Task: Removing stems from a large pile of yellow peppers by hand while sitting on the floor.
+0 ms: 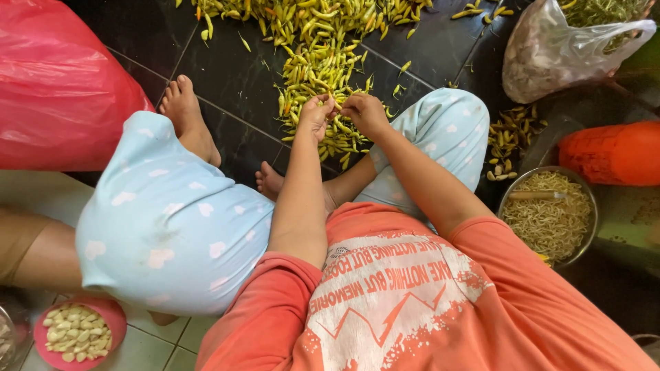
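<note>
I sit on a dark tiled floor with a big pile of small yellow-green chili peppers (pixel 313 41) spread in front of me. My left hand (pixel 316 113) and my right hand (pixel 364 113) meet over the near edge of the pile, both pinching one chili pepper (pixel 337 106) between the fingertips. My knees in pale blue patterned trousers rest on either side, and my bare feet lie near the pile.
A metal bowl (pixel 550 213) of thin pale stems stands at the right, with an orange mesh bag (pixel 612 151) behind it. A clear plastic bag (pixel 557 48) of chilies is at top right, a red plastic bag (pixel 55 82) at left, and a pink bowl of garlic cloves (pixel 79 333) at bottom left.
</note>
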